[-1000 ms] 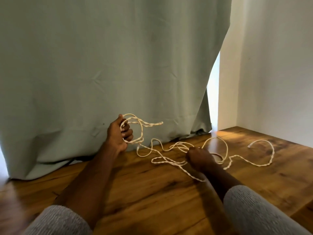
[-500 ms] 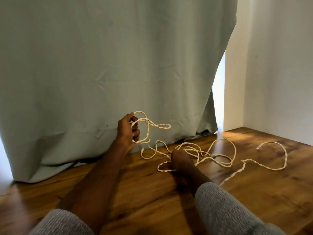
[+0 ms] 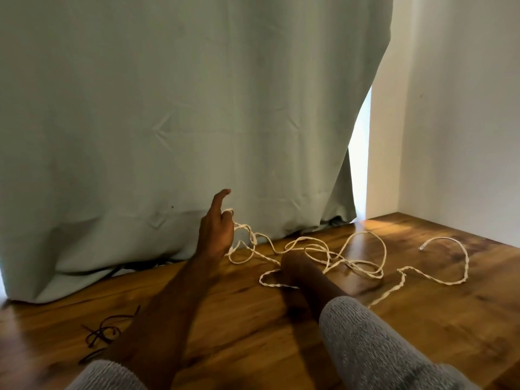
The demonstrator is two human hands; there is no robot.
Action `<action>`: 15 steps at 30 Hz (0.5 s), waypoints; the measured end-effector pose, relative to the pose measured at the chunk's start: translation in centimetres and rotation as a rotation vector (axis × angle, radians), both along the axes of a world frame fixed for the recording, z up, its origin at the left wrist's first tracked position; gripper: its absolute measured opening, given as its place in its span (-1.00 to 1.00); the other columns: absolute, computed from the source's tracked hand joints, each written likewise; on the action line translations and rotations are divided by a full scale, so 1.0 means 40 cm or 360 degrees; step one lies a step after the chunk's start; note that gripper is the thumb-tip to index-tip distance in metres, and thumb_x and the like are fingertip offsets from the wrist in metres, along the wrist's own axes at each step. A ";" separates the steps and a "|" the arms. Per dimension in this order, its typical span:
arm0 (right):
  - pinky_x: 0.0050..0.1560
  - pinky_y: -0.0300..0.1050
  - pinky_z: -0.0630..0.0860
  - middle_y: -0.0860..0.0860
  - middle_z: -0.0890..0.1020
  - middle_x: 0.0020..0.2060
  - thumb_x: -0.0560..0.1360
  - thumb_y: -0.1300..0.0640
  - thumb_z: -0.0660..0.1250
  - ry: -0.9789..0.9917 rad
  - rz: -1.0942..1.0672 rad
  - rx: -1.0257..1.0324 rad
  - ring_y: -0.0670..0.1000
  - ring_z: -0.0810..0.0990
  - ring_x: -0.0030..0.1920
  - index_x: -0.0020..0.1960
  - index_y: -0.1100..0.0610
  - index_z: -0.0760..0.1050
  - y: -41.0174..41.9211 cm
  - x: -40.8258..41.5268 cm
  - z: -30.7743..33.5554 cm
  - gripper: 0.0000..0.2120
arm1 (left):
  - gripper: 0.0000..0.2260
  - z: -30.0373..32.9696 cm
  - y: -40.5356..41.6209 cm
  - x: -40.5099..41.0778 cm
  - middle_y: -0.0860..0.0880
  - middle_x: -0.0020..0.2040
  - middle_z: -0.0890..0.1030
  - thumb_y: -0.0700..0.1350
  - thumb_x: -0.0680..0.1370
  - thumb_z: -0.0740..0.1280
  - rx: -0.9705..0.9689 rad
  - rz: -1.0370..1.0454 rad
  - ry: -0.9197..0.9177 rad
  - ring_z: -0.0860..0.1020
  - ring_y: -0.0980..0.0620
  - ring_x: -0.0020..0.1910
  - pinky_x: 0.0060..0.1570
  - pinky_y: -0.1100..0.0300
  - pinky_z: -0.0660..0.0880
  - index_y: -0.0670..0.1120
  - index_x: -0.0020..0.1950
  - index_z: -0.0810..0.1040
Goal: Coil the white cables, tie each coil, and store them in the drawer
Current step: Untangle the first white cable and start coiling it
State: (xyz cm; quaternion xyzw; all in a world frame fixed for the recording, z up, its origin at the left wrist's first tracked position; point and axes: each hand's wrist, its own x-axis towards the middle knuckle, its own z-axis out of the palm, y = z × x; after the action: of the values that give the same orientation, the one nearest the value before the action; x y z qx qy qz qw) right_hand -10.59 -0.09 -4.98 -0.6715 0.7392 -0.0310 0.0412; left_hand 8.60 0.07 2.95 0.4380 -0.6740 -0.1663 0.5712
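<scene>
Left hand (image 3: 215, 230) hooks white cable (image 3: 309, 249); right hand (image 3: 295, 263) grip unclear.

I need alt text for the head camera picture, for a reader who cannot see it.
A person's left hand holds loops of a tangled white cable, index finger raised, while the right hand rests on the tangle on a wooden floor. A pale green curtain hangs behind; a thin dark cord lies lower left.
</scene>
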 end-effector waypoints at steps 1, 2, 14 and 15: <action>0.16 0.04 0.52 0.14 0.61 0.20 0.55 -0.31 0.29 0.0075 0.0006 0.0008 0.18 0.57 0.22 0.29 0.18 0.54 0.004 0.001 0.004 -0.40 | -0.73 -0.001 0.003 0.002 -0.06 -0.14 0.60 -0.20 0.67 0.14 -0.0085 0.0039 -0.0086 0.54 -0.01 -0.27 -0.29 0.17 0.43 0.07 0.23 0.52; 0.21 0.08 0.53 0.15 0.59 0.22 0.58 -0.25 0.27 0.0104 0.0018 -0.0028 0.20 0.56 0.24 0.30 0.17 0.52 0.005 0.000 0.013 -0.46 | -0.75 -0.001 0.004 0.005 -0.05 -0.20 0.59 -0.21 0.67 0.14 -0.0143 0.0075 -0.0190 0.55 -0.02 -0.28 -0.33 0.20 0.38 0.06 0.10 0.57; -0.21 -0.22 0.41 0.12 0.73 -0.02 0.64 0.17 0.30 -0.1782 0.0390 -0.0526 -0.24 0.62 -0.33 0.21 0.23 0.54 0.094 0.017 0.319 -0.81 | -0.44 -0.003 0.039 -0.080 0.14 -0.13 0.55 0.48 0.27 0.41 0.0279 0.0032 -0.0860 0.53 0.12 -0.12 -0.17 0.22 0.42 0.08 0.03 0.66; -0.21 -0.22 0.45 0.10 0.73 -0.03 0.60 0.18 0.36 -0.1856 0.0420 -0.0467 -0.20 0.65 -0.27 0.22 0.21 0.53 0.092 0.023 0.320 -0.78 | -0.45 -0.008 0.045 -0.097 0.14 -0.12 0.58 0.47 0.28 0.41 0.0299 -0.0033 -0.0809 0.54 0.13 -0.11 -0.15 0.23 0.43 0.08 0.04 0.66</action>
State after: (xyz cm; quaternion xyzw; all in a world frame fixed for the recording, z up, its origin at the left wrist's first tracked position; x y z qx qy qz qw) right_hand -9.68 3.60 7.82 -0.6285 0.4936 -0.4892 0.3492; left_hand 4.73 1.88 2.65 0.5099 -0.7818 -0.1187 0.3388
